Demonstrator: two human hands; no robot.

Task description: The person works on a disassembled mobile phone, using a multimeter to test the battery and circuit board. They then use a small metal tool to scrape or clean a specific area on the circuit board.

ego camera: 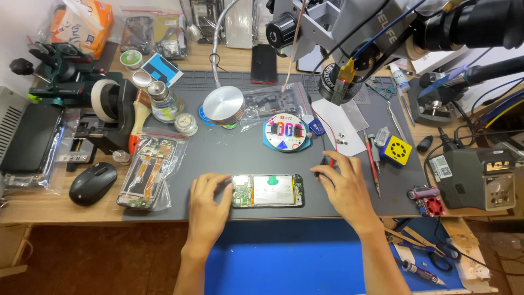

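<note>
Fingers (221,183) beside opened phone (267,190), green board and white battery bare.

An opened phone (267,190) lay on a work mat (240,158) near the desk's (54,205) front edge. The left hand (210,205) touched its left end; the right hand (344,188) rested just beside its right end. Behind the phone sat a round parts tray (286,133), with a round lamp head (223,104) to its left. Left of the phone, at the mat's front left corner, lay a bagged phone frame (150,172), and a mouse (93,183) lay farther left, off the mat. A screwdriver (373,161) lay right of the right hand. A soldering station (480,177) stood at the desk's right edge, and a microscope (349,33) hung over the back right.
</note>
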